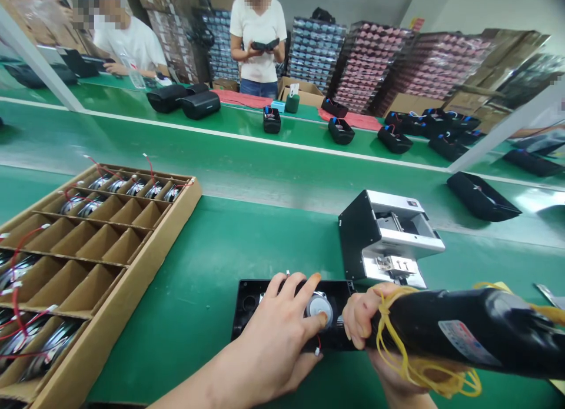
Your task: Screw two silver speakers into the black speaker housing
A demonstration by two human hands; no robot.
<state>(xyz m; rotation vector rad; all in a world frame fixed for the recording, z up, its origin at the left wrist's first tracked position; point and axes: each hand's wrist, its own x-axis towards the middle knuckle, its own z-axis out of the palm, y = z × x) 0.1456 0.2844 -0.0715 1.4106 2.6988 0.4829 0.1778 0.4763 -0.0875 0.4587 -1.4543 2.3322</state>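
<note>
Clearly a fastening step is in hand. Well to the left of the hands, a cardboard divider tray (95, 262) sits on the green tabletop (212, 250), with speaker drivers (132, 187) and their red wires in some cells. The left hand (282, 326) presses fingers down on a round speaker driver (318, 306) seated in a black housing panel (251, 303), steadying it rather than gripping. Just to its right, the right hand (366, 323) is closed around a black electric screwdriver (468, 332) wound with yellow cord, its tip hidden at the driver's edge. By my judgement, the next move calls for keeping the driver square in its seat while the tool stays upright over the screw. Just beyond the hands stands a black and silver screw feeder (388, 238). Farther off, black speaker housings (397, 138) ride a green conveyor, two people work across it, and stacked trays and cartons fill the back.
</note>
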